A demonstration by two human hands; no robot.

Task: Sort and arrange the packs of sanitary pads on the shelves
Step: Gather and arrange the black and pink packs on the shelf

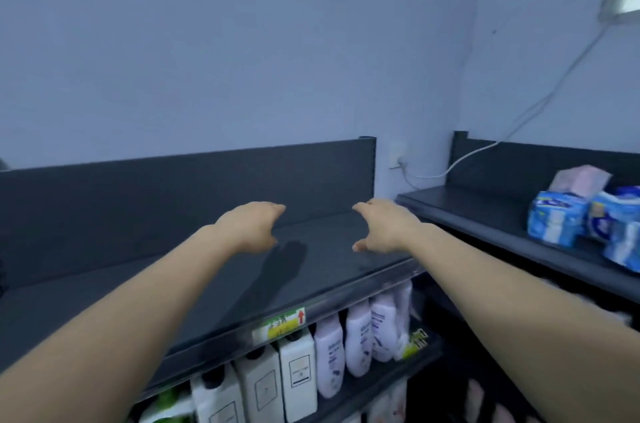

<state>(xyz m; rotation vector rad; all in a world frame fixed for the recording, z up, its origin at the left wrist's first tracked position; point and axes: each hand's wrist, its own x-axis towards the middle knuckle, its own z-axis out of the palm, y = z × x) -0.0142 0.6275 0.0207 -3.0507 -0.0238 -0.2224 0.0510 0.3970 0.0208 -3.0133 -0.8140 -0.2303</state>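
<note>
Hovering: left hand [249, 226], right hand [384, 225] apart, empty | pad packs [557, 221] well right on side shelf [485, 211]

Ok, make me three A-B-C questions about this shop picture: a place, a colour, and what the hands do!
1. Where are the blue packs? A) right-hand shelf B) floor C) in a hand
2. What colour are the rounded bottles under the front shelf? A) green B) lilac C) red
3. What do the left hand and right hand hold? A) packs B) a bottle C) nothing
Answers: 1 A, they sit on that shelf; 2 B, their plastic is pale purple; 3 C, both reach over the front shelf with loose, empty fingers.
</note>
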